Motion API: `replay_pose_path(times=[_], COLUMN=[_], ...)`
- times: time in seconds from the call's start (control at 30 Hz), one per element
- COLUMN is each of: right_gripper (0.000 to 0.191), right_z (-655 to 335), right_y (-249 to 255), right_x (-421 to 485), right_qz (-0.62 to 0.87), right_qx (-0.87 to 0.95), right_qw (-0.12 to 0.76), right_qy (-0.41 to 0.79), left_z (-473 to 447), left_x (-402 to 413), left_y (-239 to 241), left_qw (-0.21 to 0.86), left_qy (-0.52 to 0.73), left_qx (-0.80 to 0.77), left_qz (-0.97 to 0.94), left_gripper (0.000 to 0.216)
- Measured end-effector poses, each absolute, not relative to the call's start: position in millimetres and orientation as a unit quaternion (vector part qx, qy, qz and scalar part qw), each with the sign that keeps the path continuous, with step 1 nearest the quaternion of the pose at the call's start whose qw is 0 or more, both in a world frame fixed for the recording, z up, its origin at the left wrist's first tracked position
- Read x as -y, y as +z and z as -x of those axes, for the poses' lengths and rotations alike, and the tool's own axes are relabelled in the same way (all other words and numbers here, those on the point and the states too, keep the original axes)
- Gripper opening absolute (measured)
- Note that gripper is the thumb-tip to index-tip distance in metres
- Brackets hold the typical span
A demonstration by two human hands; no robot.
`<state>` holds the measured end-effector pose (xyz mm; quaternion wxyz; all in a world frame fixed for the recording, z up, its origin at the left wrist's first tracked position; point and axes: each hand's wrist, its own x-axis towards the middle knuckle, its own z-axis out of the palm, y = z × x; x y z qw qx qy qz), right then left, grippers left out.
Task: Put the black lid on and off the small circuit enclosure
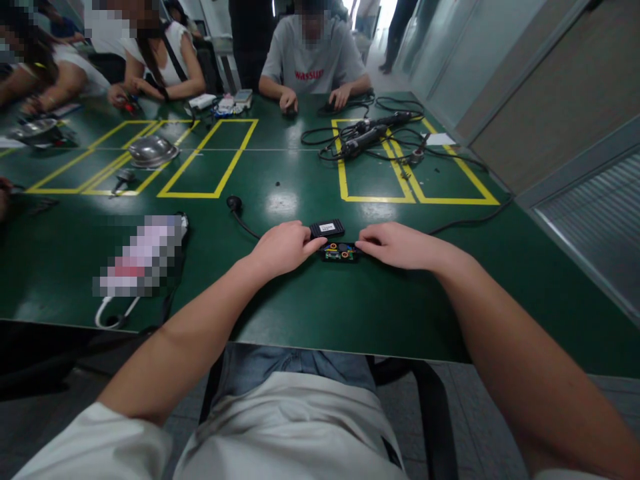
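An opened black plastic case with a circuit board (339, 256) inside lies on the green table, its yellow-ringed coils and other parts facing up. At its left end my left hand (283, 248) is closed, thumb at the case edge. My right hand (403, 245) pinches the right end, where a cable joins; the exact fingertip contact is partly hidden. Just behind the board lies the ribbed black cover (327, 229) with a white label, close to my left fingers. A black plug (233, 204) on a cord reaches out from behind my left hand.
A phone (145, 253) with a white strap lies at left. Farther off are a metal bowl (153, 152), yellow tape rectangles and tangled black cables with handheld tools (367, 139). A person in a white T-shirt (313, 57) sits opposite; others sit at far left.
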<state>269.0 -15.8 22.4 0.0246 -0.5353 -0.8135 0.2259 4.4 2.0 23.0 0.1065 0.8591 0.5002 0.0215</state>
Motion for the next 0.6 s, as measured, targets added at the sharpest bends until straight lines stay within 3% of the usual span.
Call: replay_pose_path(times=[0.6], right_gripper=[0.023], right_z=[-270.0], right_y=[18.2], right_x=[12.4], right_qz=[0.532], right_qx=[0.797], right_qw=[0.046], right_qy=[0.282], left_z=[-8.1], left_x=[1.4], left_y=[22.0], left_qw=[0.113], left_qy=[0.035], left_qx=[-0.511], left_qz=[-0.851], left_gripper=[0.044])
